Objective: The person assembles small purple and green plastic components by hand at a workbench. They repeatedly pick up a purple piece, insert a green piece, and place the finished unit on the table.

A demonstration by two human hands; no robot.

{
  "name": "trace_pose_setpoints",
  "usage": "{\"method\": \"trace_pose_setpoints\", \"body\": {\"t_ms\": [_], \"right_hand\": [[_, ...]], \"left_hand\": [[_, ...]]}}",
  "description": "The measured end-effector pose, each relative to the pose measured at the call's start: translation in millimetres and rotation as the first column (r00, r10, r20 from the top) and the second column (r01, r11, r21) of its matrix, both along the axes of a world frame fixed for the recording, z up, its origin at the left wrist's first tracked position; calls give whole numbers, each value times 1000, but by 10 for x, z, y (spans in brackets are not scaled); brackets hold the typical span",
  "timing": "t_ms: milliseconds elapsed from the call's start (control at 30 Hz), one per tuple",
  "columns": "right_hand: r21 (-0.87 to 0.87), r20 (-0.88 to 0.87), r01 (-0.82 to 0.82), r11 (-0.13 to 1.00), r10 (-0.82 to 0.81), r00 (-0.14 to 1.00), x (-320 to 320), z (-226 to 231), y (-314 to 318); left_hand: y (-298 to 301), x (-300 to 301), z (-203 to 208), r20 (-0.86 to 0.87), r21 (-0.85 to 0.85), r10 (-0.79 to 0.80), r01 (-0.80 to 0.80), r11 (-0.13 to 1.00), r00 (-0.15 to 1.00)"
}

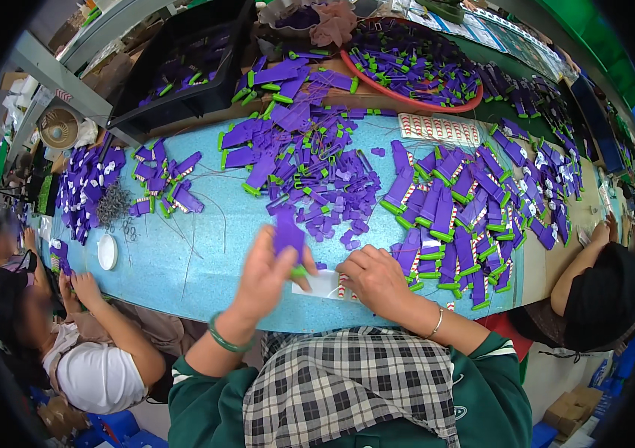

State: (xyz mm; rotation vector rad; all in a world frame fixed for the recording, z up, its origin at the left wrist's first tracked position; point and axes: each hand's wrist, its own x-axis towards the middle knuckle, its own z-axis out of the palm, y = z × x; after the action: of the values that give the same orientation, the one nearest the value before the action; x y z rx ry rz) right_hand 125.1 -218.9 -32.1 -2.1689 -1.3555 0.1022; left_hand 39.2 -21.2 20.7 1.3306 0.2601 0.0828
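While you work, left hand (261, 272): grasping purple piece (287, 235) over near worktop (157, 261)
Your right hand (377, 280): touching sticker sheet (317, 285), grip unclear
Striped pile (446, 213), right: seemingly done
Plain pile (325, 168), far: seemingly remaining

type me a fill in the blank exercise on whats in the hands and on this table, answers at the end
1. The left hand holds a piece coloured green and ____.
2. The right hand rests at a pale sheet bearing strips striped white and ____.
3. The small round dish, left of both hands, is ____.
4. The tabletop is light ____.

Missing words: purple; red; white; blue.
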Motion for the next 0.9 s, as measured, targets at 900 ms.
{"method": "trace_pose_setpoints", "body": {"t_ms": [900], "right_hand": [[350,-748,307,885,67,661,55,314,135]], "left_hand": [[-337,8,-257,-38,-447,-66,42,894,997]]}}
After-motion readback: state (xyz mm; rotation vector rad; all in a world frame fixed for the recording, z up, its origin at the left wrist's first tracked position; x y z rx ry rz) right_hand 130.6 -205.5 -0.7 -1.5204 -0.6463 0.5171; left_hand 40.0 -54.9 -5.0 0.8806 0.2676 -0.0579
